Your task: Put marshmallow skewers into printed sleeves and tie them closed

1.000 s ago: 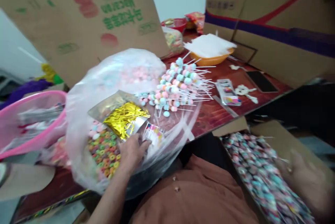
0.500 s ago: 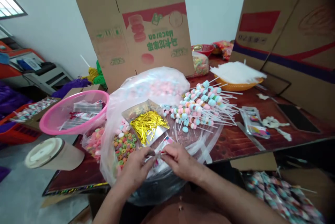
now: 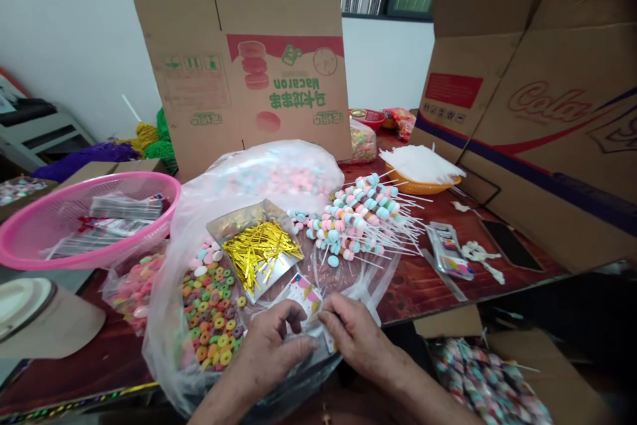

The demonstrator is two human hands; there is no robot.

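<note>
My left hand [image 3: 271, 345] and my right hand [image 3: 355, 339] meet at the table's near edge, both pinching a small clear wrapper with coloured print [image 3: 304, 298]. They rest on a big clear plastic bag [image 3: 239, 193] spread over the table. Just beyond them lies a packet of gold twist ties [image 3: 259, 249]. Ring-shaped coloured candies [image 3: 212, 312] lie inside the bag to the left. A pile of candy skewers on white sticks [image 3: 358, 216] lies behind the right hand.
A pink basket [image 3: 74, 229] holds wrappers at the left. An orange bowl with white sticks [image 3: 423, 170] stands at the back. Cardboard boxes [image 3: 249, 67] wall the table at the back and right. A phone [image 3: 510, 242] lies right. Wrapped skewers fill a box [image 3: 492, 385] below.
My right hand came in from the lower right box and joined the left hand on the small wrapper. The view lifted and steadied over the table.
</note>
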